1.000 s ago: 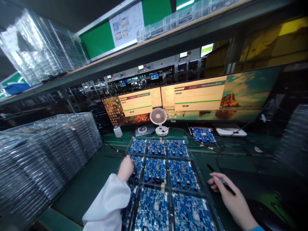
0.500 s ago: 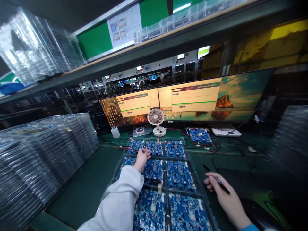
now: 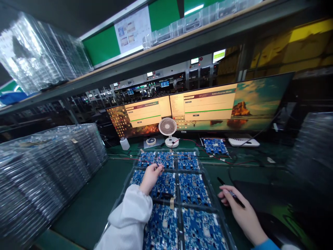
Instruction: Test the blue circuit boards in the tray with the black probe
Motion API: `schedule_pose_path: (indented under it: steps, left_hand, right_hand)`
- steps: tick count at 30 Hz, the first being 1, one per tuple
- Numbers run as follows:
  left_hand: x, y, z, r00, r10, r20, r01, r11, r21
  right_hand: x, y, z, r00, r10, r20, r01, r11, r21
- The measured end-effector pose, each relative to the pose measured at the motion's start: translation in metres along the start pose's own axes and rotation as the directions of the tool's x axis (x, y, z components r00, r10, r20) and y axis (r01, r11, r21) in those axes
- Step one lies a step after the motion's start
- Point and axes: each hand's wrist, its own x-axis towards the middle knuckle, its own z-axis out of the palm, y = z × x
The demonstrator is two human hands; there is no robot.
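Left hand (image 3: 150,175) pinching small connector over circuit board (image 3: 164,184) near tray's (image 3: 208,177) far edge; right hand (image 3: 240,208) gripping black pen (image 3: 231,193). Risk: sleeve (image 3: 130,215) dragging across near boards, snagging components.

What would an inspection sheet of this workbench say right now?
Surface: dark green bench mat.
Job's things: clear plastic tray of blue circuit boards.
Clutter: small white desk fan, white bottle, tape roll.
Hands: left hand pinching something small over the boards; right hand holding a black pen.
Cables: red and black wires behind the tray.
Surroundings: two monitors, stacked clear trays at left.
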Motion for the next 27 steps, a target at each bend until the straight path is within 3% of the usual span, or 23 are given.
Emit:
schedule_pose_path:
  steps: [2, 5, 9, 15, 22, 27]
  left_hand:
    - [-0.01, -0.005, 0.001, 0.996, 0.064, 0.057, -0.072, 0.986, 0.153]
    - [-0.016, -0.015, 0.006, 0.989, 0.045, 0.138, -0.083, 0.956, 0.282]
    - [-0.017, -0.025, 0.007, 0.99, 0.05, 0.129, -0.095, 0.926, 0.367]
    - [-0.017, -0.032, 0.001, 0.991, 0.049, 0.125, -0.086, 0.946, 0.313]
    - [-0.017, -0.036, 0.005, 0.986, 0.072, 0.154, -0.126, 0.916, 0.381]
    - [-0.016, -0.033, 0.004, 0.979, 0.085, 0.184, -0.153, 0.906, 0.394]
  right_hand:
    - [0.0, 0.003, 0.0, 1.0, -0.002, 0.008, 0.002, 1.0, -0.004]
    - [0.001, 0.008, 0.0, 1.0, -0.004, 0.018, 0.004, 1.0, -0.012]
    - [0.001, 0.01, 0.0, 1.0, -0.009, 0.027, 0.01, 1.0, -0.019]
    - [0.0, 0.008, 0.002, 0.999, -0.014, 0.049, 0.016, 0.999, -0.038]
    - [-0.002, 0.01, 0.002, 0.994, -0.025, 0.11, 0.036, 0.995, -0.098]
    - [-0.013, 0.007, 0.015, 0.988, -0.03, 0.154, 0.053, 0.988, -0.144]
